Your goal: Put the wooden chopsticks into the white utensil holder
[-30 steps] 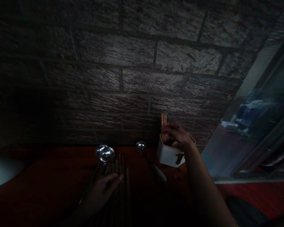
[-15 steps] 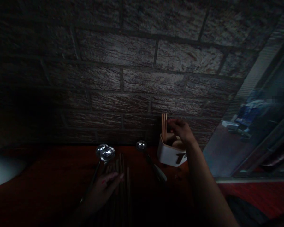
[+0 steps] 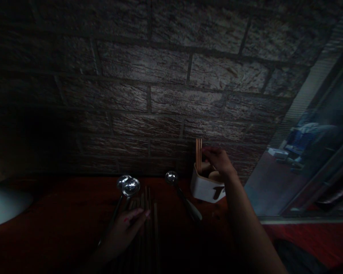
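Observation:
At the right, my right hand [image 3: 217, 159] hovers at the mouth of a white holder [image 3: 207, 190] with a dark mark on its front. Its thumb and index finger are slightly apart, right beside several upright wooden chopsticks [image 3: 199, 156] that lean in the holder's left corner. Whether a fingertip touches them I cannot tell. My left hand [image 3: 128, 226], fingers stretched out, lies over more chopsticks [image 3: 148, 228] on the table. Left of it are two metal spoons [image 3: 130, 187] with overlapping bowls. Another spoon [image 3: 171, 177], dark-handled, lies between the hands.
Behind the dark reddish table [image 3: 74, 201] rises a rough brick wall [image 3: 168, 99]. A pale rounded object [image 3: 8, 205] stands at the left edge. On the right is a glass door or window [image 3: 274, 182], with blurred shapes beyond it. The light is very dim.
My right hand has let go of the chopsticks in the holder and moved slightly right of them. My left hand has stayed nearly in place. The view has shifted a little.

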{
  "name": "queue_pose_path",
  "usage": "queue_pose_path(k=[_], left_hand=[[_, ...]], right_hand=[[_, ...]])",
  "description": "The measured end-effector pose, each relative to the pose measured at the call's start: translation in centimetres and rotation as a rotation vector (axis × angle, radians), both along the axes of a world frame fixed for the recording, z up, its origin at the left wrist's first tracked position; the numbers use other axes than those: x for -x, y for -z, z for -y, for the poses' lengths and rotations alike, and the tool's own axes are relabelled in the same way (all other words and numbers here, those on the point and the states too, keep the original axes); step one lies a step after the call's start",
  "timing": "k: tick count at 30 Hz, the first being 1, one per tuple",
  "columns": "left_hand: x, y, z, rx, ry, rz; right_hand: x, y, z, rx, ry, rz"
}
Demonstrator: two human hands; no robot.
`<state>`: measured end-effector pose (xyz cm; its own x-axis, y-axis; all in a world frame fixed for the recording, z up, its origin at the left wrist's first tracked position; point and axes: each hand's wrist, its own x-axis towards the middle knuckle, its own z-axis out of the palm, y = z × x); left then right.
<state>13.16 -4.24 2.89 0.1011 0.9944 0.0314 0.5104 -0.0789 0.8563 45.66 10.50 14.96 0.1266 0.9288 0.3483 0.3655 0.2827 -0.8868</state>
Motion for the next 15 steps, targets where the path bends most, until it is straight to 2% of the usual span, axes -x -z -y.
queue_pose_path(k=[6, 10, 13, 15], left_hand=[[0.2, 0.5, -0.1, -0.016, -0.001, 0.003], [0.3, 0.4, -0.2, -0.023, -0.004, -0.002], [0.5, 0.1, -0.6, -0.087, -0.011, 0.029], [1.0, 0.0, -1.0, -0.190, -0.024, 0.052]], right_hand=[[-0.2, 0.1, -0.3, -0.045, 0.017, 0.039], [-0.2, -0.5, 0.2, -0.119, 0.106, 0.073], [0.6, -1.4, 1.5, -0.201, 0.203, 0.156], [2.0, -1.8, 2.7, -0.213, 0.177, 0.190]])
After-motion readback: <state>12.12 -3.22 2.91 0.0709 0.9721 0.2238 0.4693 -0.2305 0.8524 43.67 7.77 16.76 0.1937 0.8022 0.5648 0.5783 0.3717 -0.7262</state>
